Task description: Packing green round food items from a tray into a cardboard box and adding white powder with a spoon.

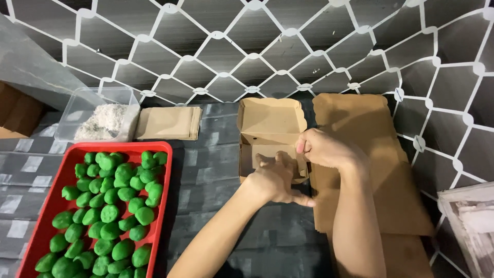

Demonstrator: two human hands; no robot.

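A brown cardboard box [268, 119] stands open on the grey patterned surface, its lid tilted back toward the wall. My left hand [275, 181] presses on the box's front wall, fingers bent over its edge. At the front right corner of the box my right hand [323, 148] is closed on the cardboard edge. Both forearms reach in from the bottom of the view.
A red tray [163, 175] on the left holds several green balls [110, 195]. Behind it stand a clear tub of white shreds [100, 119] and a stack of flat brown cardboard [169, 123]. More flat cardboard sheets [370, 170] lie to the right, beside a white wooden object [471, 226].
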